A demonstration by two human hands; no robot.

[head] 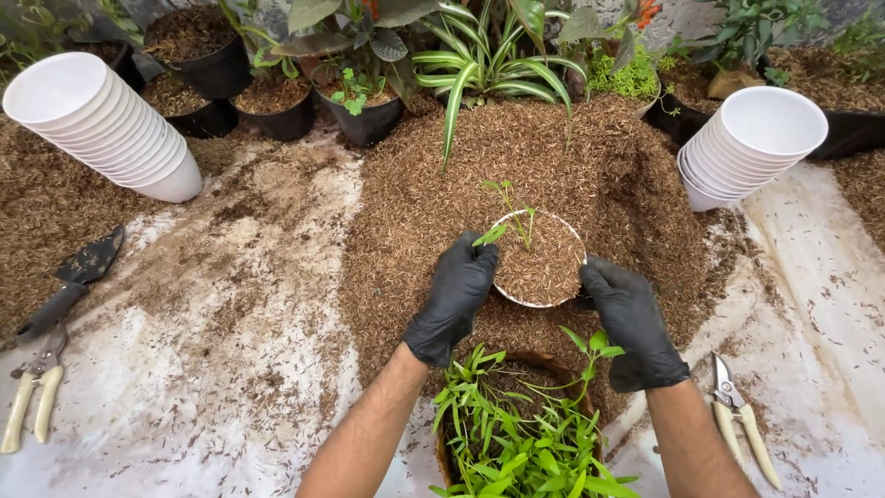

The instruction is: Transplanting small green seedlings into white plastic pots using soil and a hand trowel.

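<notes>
White pot point(544, 267) with seedling point(513, 219), full of brown mulch: left hand point(454, 295) and right hand point(630, 318), black-gloved, fingers curled round its rim.

1. The one camera sits on my head and looks steeply down and forward.
2. It is close: my forearms enter at the near edge.
3. Its view runs from the pale, husk-strewn ground sheet point(230, 387) nearby to the far row of black plastic pots point(207, 69).
</notes>
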